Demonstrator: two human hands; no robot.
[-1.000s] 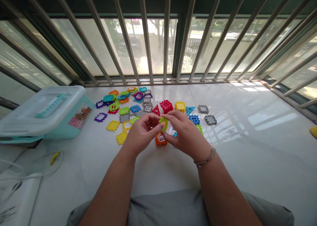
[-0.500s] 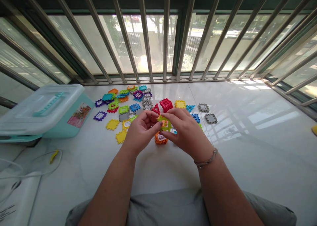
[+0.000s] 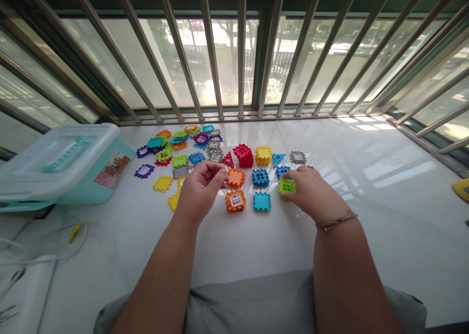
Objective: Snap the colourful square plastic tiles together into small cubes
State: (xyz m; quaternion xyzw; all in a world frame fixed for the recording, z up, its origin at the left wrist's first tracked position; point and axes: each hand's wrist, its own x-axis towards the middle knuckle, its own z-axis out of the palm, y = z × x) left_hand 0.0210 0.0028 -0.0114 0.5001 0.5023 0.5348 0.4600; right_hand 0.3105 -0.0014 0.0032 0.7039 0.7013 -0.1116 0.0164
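My right hand [image 3: 311,190] is at the right of the stacks, its thumb and fingers closed on the edges of a lime-green window tile [image 3: 286,187]. Behind that tile lies a blue window tile [image 3: 282,172]. My left hand [image 3: 205,186] hovers left of an orange tile [image 3: 236,177], fingers curled and thumb pressed to the index finger; whether anything small is between them is hidden. Nearer me are an orange tile with a white label [image 3: 235,200] and a turquoise tile [image 3: 262,201]. A blue window tile stack [image 3: 260,177] sits between the hands.
Red [image 3: 244,155] and yellow stacks [image 3: 263,156] stand farther back. Loose, mixed-colour tiles [image 3: 179,160] spread to the left, beside a lidded turquoise storage box [image 3: 91,163]. A grey tile [image 3: 298,156] lies at right. Metal bars [image 3: 241,70] border the floor; a white cable [image 3: 84,236] lies left.
My right hand has moved right, carrying the lime-green tile away from my left hand to beside the blue tiles. My left hand has let go of that tile and stayed near its place.
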